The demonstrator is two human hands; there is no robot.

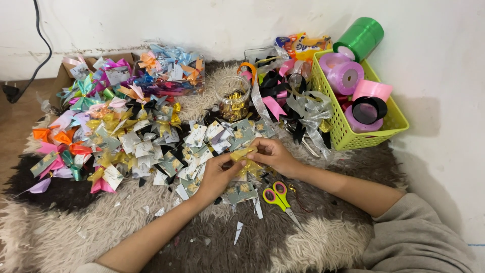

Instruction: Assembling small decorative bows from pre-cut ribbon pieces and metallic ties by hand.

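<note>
My left hand (216, 174) and my right hand (274, 154) meet over the middle of a shaggy rug, both pinching one small yellow-gold ribbon bow (241, 155) between the fingertips. Under and around the hands lie several small printed cards (198, 135) with gold bows on them. A pair of scissors (279, 196) with yellow-green and pink handles lies shut on the rug just below my right wrist.
A big heap of coloured ribbon bows (108, 108) fills the left and back. A clear jar (232, 97) of gold bits stands behind the cards. A lime-green basket (348, 132) at the right holds ribbon rolls; a green roll (361, 36) leans on the wall. Paper scraps dot the rug (308, 247).
</note>
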